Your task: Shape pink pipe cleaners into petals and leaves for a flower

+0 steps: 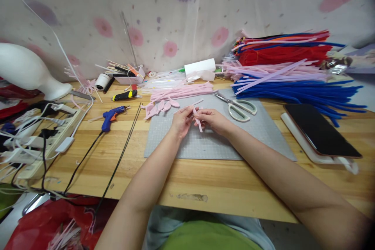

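Over the grey cutting mat (211,146), both my hands are closed on a pink pipe cleaner (197,118) that is bent into a narrow shape. My left hand (182,122) pinches it from the left, one thin end sticking out above the fingers. Fingertips of my right hand (213,120) grip it from the other side. Several pink petal-like pieces (161,106) lie at the mat's upper left corner. Behind my hands is a row of straight pink pipe cleaners (181,90). Scissors (238,108) with pale handles rest on the mat, right of my right hand.
Bundles of blue pipe cleaners (293,93) and red ones (284,55) are piled at the back right. A phone (322,129) lies on a white block at right. Leftward are a blue glue gun (111,118), a yellow-black utility knife (125,95) and a cabled power strip (55,144).
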Available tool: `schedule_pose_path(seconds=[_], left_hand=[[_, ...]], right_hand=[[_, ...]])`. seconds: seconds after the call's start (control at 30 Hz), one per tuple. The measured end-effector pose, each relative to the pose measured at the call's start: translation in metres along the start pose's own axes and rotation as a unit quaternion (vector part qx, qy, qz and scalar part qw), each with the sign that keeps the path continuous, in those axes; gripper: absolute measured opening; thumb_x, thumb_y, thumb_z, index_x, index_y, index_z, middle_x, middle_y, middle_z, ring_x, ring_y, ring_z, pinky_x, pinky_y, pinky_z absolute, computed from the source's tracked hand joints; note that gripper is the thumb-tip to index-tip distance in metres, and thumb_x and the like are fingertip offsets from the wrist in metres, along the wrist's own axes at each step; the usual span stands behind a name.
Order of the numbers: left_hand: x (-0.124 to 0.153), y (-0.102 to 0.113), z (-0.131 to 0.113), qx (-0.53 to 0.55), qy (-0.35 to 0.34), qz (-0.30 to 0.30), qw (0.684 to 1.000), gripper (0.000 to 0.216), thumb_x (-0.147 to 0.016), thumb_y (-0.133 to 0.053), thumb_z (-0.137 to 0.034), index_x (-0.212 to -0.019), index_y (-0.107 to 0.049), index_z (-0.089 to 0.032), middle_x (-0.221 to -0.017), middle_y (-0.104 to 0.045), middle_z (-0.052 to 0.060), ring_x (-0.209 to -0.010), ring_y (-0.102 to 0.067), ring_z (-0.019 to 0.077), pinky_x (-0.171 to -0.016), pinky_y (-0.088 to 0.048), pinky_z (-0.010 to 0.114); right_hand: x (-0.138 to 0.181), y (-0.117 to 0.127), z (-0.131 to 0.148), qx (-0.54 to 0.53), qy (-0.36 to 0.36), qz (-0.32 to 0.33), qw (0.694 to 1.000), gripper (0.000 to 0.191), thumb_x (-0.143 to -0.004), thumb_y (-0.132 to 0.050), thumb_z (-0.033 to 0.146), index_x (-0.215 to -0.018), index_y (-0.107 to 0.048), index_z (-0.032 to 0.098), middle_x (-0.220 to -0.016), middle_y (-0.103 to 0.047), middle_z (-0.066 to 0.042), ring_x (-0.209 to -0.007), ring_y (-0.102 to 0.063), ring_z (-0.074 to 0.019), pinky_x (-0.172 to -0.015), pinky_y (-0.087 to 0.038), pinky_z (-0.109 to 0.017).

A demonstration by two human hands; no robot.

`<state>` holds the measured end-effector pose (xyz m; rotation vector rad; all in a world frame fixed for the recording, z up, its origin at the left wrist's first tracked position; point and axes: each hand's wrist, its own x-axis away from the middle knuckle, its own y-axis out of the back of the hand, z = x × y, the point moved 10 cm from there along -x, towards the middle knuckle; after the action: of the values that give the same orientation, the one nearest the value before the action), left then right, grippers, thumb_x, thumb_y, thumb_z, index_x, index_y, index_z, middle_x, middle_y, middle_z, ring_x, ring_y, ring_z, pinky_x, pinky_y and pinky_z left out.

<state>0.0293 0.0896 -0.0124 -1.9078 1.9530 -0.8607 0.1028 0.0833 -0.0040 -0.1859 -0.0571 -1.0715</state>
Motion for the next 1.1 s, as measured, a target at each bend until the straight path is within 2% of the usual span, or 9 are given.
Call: schedule_pose_path(seconds=[0.13,0.23,0.33,0.47,0.63,0.73,0.83,0.97,1.1], left_hand=[[-0.001,-0.001,-0.013,-0.028,-0.06,0.002,0.998,0.025,-0.069,-0.063,-0.037,-0.081,-0.063,-0.015,-0.081,-0.064,0.004,-0.077,-0.059,0.0116,-0.066,-0.046,0.023],[0.001,0.011,-0.034,-0.16,-0.16,-0.052,0.973,0.024,-0.074,-0.057,-0.037,-0.083,-0.061,-0.015,-0.079,-0.061,0.003,-0.078,-0.057,0.0114,-0.074,-0.045,0.026],[0.007,0.011,-0.052,-0.41,-0.253,-0.092,0.871,0.016,-0.077,-0.054,-0.029,-0.082,-0.061,-0.016,-0.081,-0.06,0.004,-0.08,-0.054,0.0127,-0.078,-0.042,0.028],[0.009,-0.004,-0.042,-0.654,-0.261,-0.065,0.707,0.013,-0.074,-0.057,-0.023,-0.085,-0.063,-0.018,-0.091,-0.056,0.006,-0.09,-0.052,0.018,-0.084,-0.039,0.034],[0.01,-0.009,-0.033,-0.728,-0.234,-0.065,0.641,0.01,-0.074,-0.056,-0.019,-0.083,-0.061,-0.018,-0.093,-0.054,0.008,-0.095,-0.05,0.0209,-0.085,-0.037,0.036],[0.012,-0.006,-0.039,-0.705,-0.236,-0.085,0.663,0.006,-0.075,-0.054,-0.018,-0.078,-0.059,-0.017,-0.09,-0.056,0.008,-0.091,-0.051,0.02,-0.083,-0.038,0.035],[0.013,0.003,-0.046,-0.599,-0.239,-0.107,0.757,0.006,-0.077,-0.051,-0.021,-0.079,-0.055,-0.017,-0.081,-0.057,0.004,-0.078,-0.053,0.015,-0.074,-0.041,0.03],[0.001,0.015,-0.022,-0.391,-0.124,-0.065,0.91,0.011,-0.075,-0.054,-0.027,-0.08,-0.05,-0.018,-0.055,-0.049,-0.005,-0.046,-0.045,0.0074,-0.05,-0.039,0.021],[0.0,0.01,-0.006,-0.273,-0.066,-0.032,0.959,0.023,-0.069,-0.061,-0.028,-0.083,-0.047,-0.018,-0.053,-0.049,-0.007,-0.042,-0.045,0.0063,-0.044,-0.04,0.019]], right_hand=[[0.001,0.017,0.017,0.095,0.03,-0.046,0.994,0.029,-0.069,-0.058,0.044,-0.068,-0.061,0.016,-0.065,-0.065,-0.002,-0.053,-0.052,-0.0094,-0.051,-0.038,-0.023],[0.002,0.046,0.031,0.245,0.043,-0.125,0.96,0.027,-0.072,-0.055,0.041,-0.067,-0.061,0.016,-0.068,-0.066,-0.004,-0.061,-0.057,-0.0127,-0.056,-0.04,-0.024],[0.005,0.078,0.033,0.367,0.016,-0.201,0.908,0.021,-0.071,-0.055,0.036,-0.079,-0.062,0.018,-0.067,-0.067,-0.003,-0.061,-0.059,-0.0148,-0.058,-0.039,-0.026],[0.009,0.098,0.032,0.499,-0.006,-0.246,0.831,0.035,-0.07,-0.056,0.038,-0.1,-0.059,0.019,-0.067,-0.065,-0.003,-0.069,-0.059,-0.0207,-0.06,-0.039,-0.03],[0.016,0.081,0.051,0.598,0.116,-0.281,0.742,0.031,-0.07,-0.057,0.034,-0.095,-0.062,0.016,-0.085,-0.063,-0.011,-0.089,-0.052,-0.0278,-0.075,-0.039,-0.037],[0.016,0.067,0.052,0.581,0.162,-0.271,0.751,0.021,-0.074,-0.054,0.027,-0.09,-0.063,0.017,-0.08,-0.062,-0.008,-0.084,-0.051,-0.0251,-0.077,-0.038,-0.037],[0.016,0.052,0.052,0.546,0.21,-0.251,0.771,0.018,-0.076,-0.051,0.024,-0.089,-0.062,0.018,-0.079,-0.063,-0.007,-0.082,-0.051,-0.0222,-0.078,-0.038,-0.035],[0.018,0.035,0.053,0.506,0.253,-0.221,0.795,0.022,-0.077,-0.05,0.022,-0.096,-0.06,0.018,-0.081,-0.063,-0.006,-0.084,-0.052,-0.0208,-0.078,-0.039,-0.033],[0.02,0.026,0.053,0.486,0.261,-0.201,0.81,0.031,-0.076,-0.048,0.017,-0.106,-0.057,0.018,-0.089,-0.063,-0.006,-0.087,-0.052,-0.0208,-0.08,-0.039,-0.033]])
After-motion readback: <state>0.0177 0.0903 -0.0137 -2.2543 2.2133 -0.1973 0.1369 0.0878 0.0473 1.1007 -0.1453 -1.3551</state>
